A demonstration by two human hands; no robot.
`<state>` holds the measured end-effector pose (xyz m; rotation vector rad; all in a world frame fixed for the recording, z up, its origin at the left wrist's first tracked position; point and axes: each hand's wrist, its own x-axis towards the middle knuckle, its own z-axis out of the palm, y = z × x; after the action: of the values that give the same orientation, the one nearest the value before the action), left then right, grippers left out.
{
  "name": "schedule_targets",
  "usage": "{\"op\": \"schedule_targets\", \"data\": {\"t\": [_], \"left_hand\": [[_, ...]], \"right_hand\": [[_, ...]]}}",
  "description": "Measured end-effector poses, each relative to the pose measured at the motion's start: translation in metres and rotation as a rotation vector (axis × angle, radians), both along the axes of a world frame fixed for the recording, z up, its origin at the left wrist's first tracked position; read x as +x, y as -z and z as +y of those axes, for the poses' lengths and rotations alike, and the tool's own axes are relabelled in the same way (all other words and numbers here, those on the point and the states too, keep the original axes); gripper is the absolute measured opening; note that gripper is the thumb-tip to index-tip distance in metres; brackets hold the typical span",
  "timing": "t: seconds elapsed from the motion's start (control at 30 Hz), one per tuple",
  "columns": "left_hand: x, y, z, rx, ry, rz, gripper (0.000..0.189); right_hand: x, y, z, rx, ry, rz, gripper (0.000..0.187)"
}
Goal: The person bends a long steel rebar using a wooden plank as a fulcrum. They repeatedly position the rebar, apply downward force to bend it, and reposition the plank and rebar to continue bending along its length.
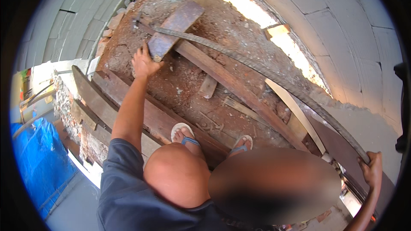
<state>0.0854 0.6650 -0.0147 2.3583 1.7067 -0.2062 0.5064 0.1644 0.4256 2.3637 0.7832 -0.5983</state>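
My left hand [146,64], fingers spread, rests against the near end of a short, worn wooden board [175,27]. I cannot tell whether it bears any of the board's weight. Far to the right, my right hand [371,168] is closed around one end of a long, rough grey bar [257,65]. That bar runs up and left until its far end lies over the short board. Beneath the board passes a long reddish-brown wooden beam [231,85], which slants down to the right across the dirt.
Several long planks [125,93] lie at the left beside my sandalled feet. A small wood block [208,86] and a thin wood strip [247,110] rest on rubble. Block walls [340,22] rise on both sides. A blue tarpaulin [41,163] is at lower left.
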Motion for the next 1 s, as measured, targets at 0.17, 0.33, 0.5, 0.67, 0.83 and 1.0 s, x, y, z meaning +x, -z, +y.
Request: {"op": "schedule_targets", "data": {"t": [0.17,0.33,0.5,0.67,0.83,1.0], "left_hand": [[0.017,-0.058,-0.016,-0.148,0.115,0.291,0.125],[-0.001,-0.154,-0.075,-0.334,0.141,0.085,0.110],[-0.099,-0.250,-0.172,-0.518,0.018,0.242,0.091],[-0.207,-0.354,-0.259,-0.671,-0.214,0.552,0.078],[-0.225,-0.435,-0.350,-0.633,-0.447,0.594,0.067],[-0.187,-0.487,-0.451,-0.602,-0.439,0.421,0.063]], "right_hand": [[0.013,-0.015,-0.014,0.072,-0.091,0.106,0.022],[0.019,-0.063,-0.025,-0.103,-0.232,0.014,0.027],[0.026,-0.052,-0.044,-0.052,-0.165,0.081,0.023],[0.036,-0.045,-0.037,-0.055,-0.066,0.115,0.021],[0.043,-0.053,-0.030,0.038,-0.070,0.281,0.032],[0.050,-0.051,-0.042,0.196,-0.144,0.358,0.040]]}}
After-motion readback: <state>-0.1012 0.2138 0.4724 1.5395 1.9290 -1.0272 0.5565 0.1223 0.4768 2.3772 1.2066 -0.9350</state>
